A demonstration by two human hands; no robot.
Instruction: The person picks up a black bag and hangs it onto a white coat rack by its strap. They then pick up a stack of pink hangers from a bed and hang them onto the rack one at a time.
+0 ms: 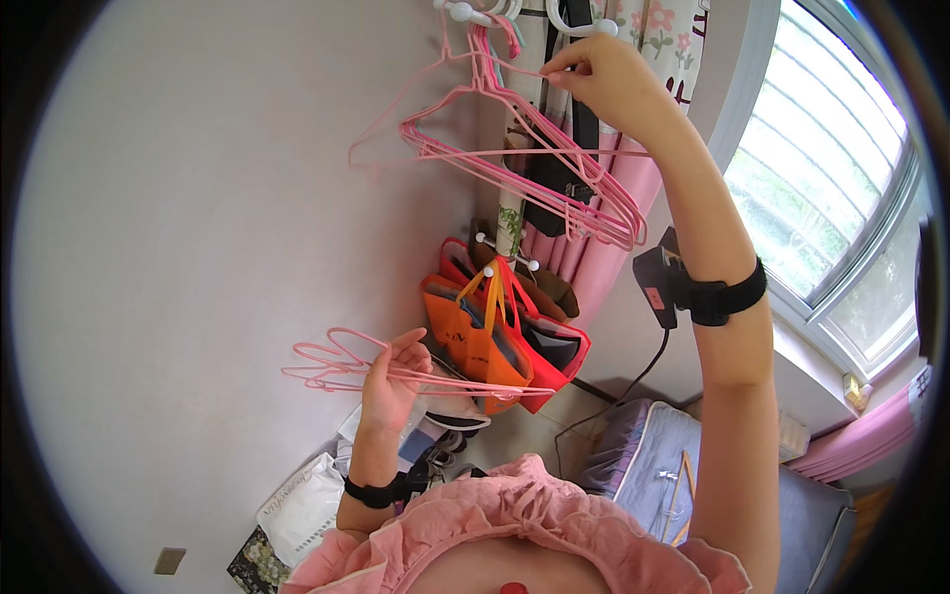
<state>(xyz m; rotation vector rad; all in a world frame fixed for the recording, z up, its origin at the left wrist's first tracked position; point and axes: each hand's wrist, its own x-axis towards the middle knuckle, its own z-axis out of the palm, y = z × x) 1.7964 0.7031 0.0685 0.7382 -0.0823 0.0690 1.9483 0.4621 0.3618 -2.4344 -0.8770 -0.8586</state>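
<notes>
My right hand (594, 82) is raised at the top, its thumb and fingertips pinching the upper arm of a thin pink clothes hanger (393, 115). That hanger's hook reaches up to a white knob (462, 12) of the coat stand. Close behind it hangs a bunch of pink hangers (519, 174), their hooks gathered at the stand. Lower down, my left hand (397, 379) holds several pink hangers (460, 386) together, with their hooks and ends sticking out to the left. Whether the pinched hanger's hook rests on the knob is hard to tell.
Orange bags (475, 338) and a red bag (571, 349) hang low on the stand, beside a pink curtain (605, 223). A window (831, 134) is at right. Below lie a bed (653, 445) with another hanger, white plastic packages (304, 505) and shoes (449, 445).
</notes>
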